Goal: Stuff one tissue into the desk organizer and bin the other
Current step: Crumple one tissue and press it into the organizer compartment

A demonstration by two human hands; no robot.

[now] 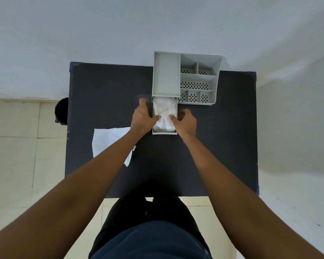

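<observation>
White crumpled tissue (164,113) in pulled-out organizer drawer (164,132), pressed between both thumbs; left hand (143,116) and right hand (185,122) curled against drawer sides. Second tissue (108,141) flat beside left forearm.

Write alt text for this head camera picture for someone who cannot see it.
Seen from above, a person's left hand and right hand press a crumpled white tissue into the pulled-out drawer of a grey desk organizer on a dark table. A second tissue lies flat at left; a black bin stands beyond the table's left edge.
</observation>
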